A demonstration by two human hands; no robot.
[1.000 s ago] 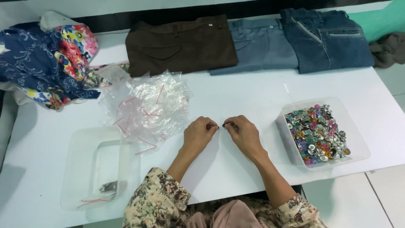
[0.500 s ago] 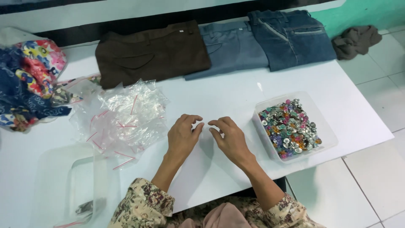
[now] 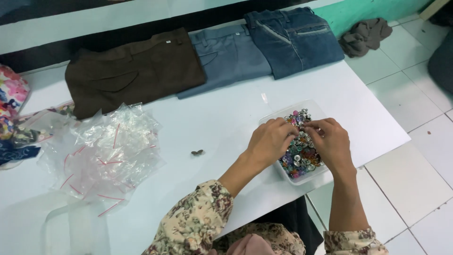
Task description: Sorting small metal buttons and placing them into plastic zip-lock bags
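Far L: crinkly clear zip bags (image 3: pixel 101 156) w/ red strips heaped on white bench (image 3: pixel 222 118), open room to their R save one small button (image 3: pixel 197 152). Back edge: brown trousers (image 3: pixel 134 71), grey-blue pair (image 3: pixel 229 59), dark jeans (image 3: pixel 295 40), folded flat. Clear tray (image 3: pixel 309 175) of mixed shiny buttons sits near bench's R corner. Left hand (image 3: pixel 270 141) & right hand (image 3: pixel 330 141) both over tray, fingers curled into buttons; can't tell what they pinch. White tiled floor (image 3: pixel 410 156) beyond R edge.

A heap of small clear plastic bags (image 3: pixel 101 156) with red seal strips lies crumpled near the counter's (image 3: pixel 222 118) left edge.
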